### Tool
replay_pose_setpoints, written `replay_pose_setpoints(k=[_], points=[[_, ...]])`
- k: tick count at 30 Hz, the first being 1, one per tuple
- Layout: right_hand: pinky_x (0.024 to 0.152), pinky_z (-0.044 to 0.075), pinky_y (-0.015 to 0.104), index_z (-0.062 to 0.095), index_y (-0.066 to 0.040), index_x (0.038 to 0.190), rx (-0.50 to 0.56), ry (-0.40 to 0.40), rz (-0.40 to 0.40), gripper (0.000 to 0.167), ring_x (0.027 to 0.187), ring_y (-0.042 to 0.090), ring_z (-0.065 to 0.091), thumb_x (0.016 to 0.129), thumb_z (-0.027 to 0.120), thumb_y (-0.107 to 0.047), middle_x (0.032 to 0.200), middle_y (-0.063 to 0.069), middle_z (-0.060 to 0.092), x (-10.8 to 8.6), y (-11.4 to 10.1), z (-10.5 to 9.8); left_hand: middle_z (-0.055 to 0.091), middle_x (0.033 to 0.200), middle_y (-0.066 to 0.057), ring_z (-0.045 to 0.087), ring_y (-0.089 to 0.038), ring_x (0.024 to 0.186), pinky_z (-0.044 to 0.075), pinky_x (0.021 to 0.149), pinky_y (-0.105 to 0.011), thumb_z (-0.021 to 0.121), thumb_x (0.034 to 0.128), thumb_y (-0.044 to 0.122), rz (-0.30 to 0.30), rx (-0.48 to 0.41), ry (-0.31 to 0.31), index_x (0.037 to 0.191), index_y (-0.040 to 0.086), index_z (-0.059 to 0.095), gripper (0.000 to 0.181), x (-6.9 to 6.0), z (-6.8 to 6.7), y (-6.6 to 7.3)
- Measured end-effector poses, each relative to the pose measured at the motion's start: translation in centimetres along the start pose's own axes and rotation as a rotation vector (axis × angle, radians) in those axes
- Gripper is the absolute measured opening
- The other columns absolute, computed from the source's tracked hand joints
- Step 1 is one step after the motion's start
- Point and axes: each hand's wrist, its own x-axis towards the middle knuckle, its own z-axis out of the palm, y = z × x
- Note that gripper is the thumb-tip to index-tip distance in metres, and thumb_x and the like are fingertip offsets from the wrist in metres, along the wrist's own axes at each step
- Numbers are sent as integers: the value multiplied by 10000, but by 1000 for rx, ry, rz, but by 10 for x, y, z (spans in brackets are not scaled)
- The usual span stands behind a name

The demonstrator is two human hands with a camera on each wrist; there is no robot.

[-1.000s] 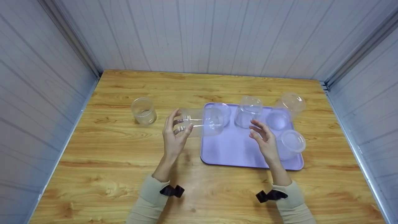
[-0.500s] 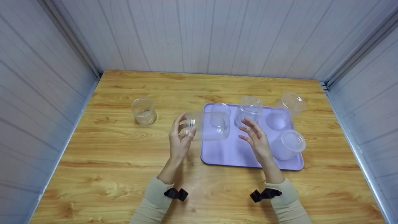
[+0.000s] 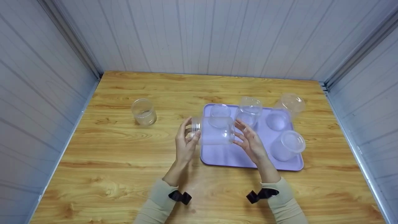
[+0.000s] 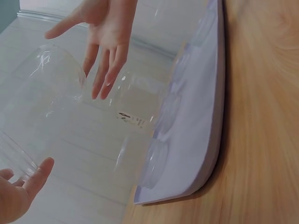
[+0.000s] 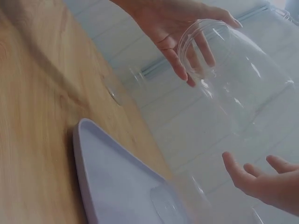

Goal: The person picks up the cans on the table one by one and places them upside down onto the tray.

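Observation:
My left hand (image 3: pixel 185 144) grips a clear plastic jar (image 3: pixel 214 130) by its ridged neck. The jar lies sideways in the air over the left part of a purple tray (image 3: pixel 217 164), its base towards the right. Close to that base is my right hand (image 3: pixel 252 144), fingers spread and slightly bent. In the right wrist view, a gap shows between the right fingers (image 5: pixel 236 175) and the jar (image 5: pixel 238 88). The left wrist view shows the left thumb (image 4: pixel 39 177) against the neck.
Several clear containers stand on the tray, among them one at the back middle (image 3: pixel 248 109) and a frosted-looking one at the front right (image 3: pixel 287 145). Another clear container (image 3: pixel 144 112) stands on the wooden table to the left. Panelled walls (image 3: pixel 199 37) enclose the back and sides.
The left hand has carried the jar rightwards and a little nearer the body. My right hand has moved left, from over the tray's right side to beside the jar's base.

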Motion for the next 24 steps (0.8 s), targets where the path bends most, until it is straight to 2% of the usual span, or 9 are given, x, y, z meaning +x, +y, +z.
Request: replay_pose_setpoints(k=[4,8,13,17,20,24], points=[[880,403,422,95,50,1389,23,-46,11,914,1212,430,251,797,589,-442,1405,253,94,1,2,1,436,1124,-252,532,-319,883,525,624,-322,541,775,80,-18,-1,-12,1244,-106,384,529,-2,3,-1],[891,392,442,46,37,1397,37,-83,30,990,1226,453,216,756,611,-464,1423,250,50,1,4,2,431,1129,-254,529,-342,891,524,646,-347,536,775,81,-19,7,-28,1244,-112,378,531,-4,5,-4],[898,385,478,42,-3,1410,43,-116,45,944,1213,425,279,783,610,-424,1420,262,59,-1,4,4,424,1137,-268,529,-343,903,522,659,-331,534,783,90,-25,18,-52,1255,-100,371,534,-6,7,-5],[902,373,505,65,-12,1412,45,-117,54,758,1209,420,301,879,553,-240,1407,288,55,-3,3,6,418,1139,-264,520,-352,914,521,655,-326,534,792,99,-34,25,-77,1258,-93,368,531,-7,8,-5],[897,373,515,90,-6,1409,37,-102,54,670,1212,443,280,898,506,-129,1403,297,58,-3,3,7,412,1144,-261,513,-357,924,520,659,-337,529,796,102,-39,32,-89,1261,-94,364,531,-7,8,-5],[880,398,493,118,-8,1407,-3,-65,55,726,1213,465,258,863,577,-149,1406,277,109,-4,3,9,406,1161,-263,505,-353,950,514,685,-347,527,798,102,-61,35,-97,1273,-84,358,537,-7,8,-4]])
